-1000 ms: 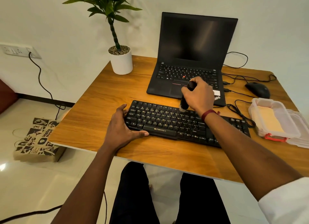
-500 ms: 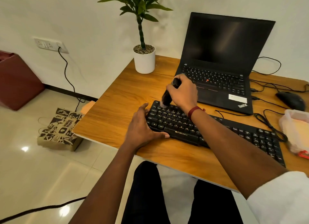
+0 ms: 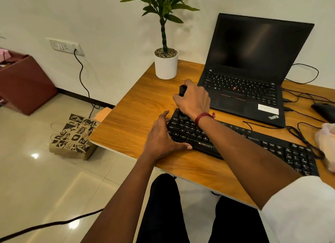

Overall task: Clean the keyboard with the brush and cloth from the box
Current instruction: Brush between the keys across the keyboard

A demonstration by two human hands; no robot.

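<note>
Your right hand is clamped around the black brush, held nearly upright, with its bristles down on the top-left corner keys of the keyboard. Your left hand lies open, fingers spread, pressing the keyboard's left end against the tabletop; it grips nothing. The keyboard sits along the near edge, in front of the open laptop. To brush this corner well, keep that left palm firm so the board does not slide, and tilt the bristles so they reach between the keys. Flick dust outward off the left edge, not toward the laptop. Use short, light strokes, row by row. The cloth's box is barely visible at the far right.
</note>
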